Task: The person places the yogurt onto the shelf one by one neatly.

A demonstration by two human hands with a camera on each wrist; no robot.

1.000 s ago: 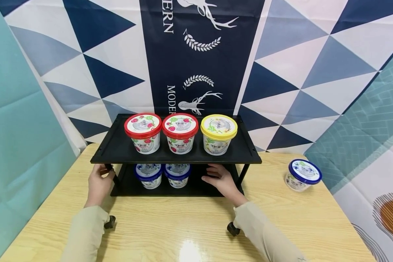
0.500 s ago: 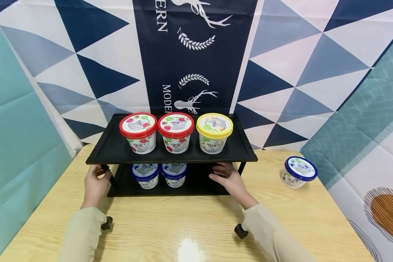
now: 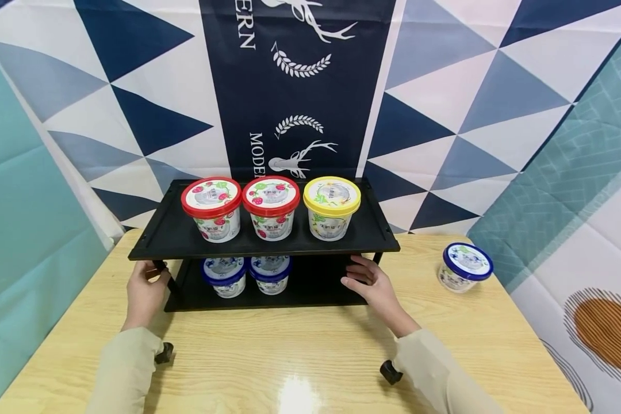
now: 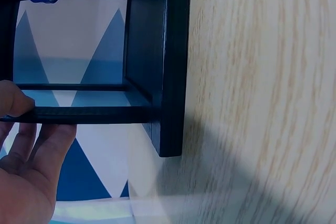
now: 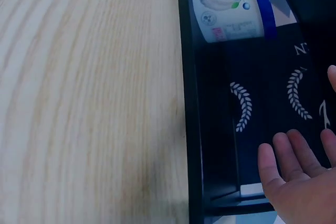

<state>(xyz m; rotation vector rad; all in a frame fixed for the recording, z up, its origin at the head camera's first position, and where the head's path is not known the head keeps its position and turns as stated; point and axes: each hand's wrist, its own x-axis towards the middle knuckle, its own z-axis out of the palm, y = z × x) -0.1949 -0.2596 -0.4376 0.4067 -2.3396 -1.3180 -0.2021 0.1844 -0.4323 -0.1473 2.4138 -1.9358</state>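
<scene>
A black two-tier shelf (image 3: 269,248) stands on the table. My left hand (image 3: 146,294) grips its left front post (image 4: 107,115), thumb on one side and fingers on the other. My right hand (image 3: 376,287) is beneath the upper tier near the right post (image 3: 377,257), its fingers (image 5: 269,163) spread and holding nothing. On the upper tier are two red-lidded tubs, one at the left (image 3: 214,214) and one in the middle (image 3: 271,213), and a yellow-lidded tub (image 3: 332,213). Two blue-lidded tubs, a left one (image 3: 225,280) and a right one (image 3: 271,278), sit on the lower tier, partly covered by the upper one.
Another blue-lidded tub (image 3: 463,269) stands on the wooden table (image 3: 269,356), off to the shelf's right. A patterned cloth (image 3: 300,92) hangs right behind the shelf. Teal cloth (image 3: 26,241) borders the left side.
My right hand has moved rightward under the upper tier, toward the right post. The left hand stays on its post. The whole head view has shifted, so the scene lies further left.
</scene>
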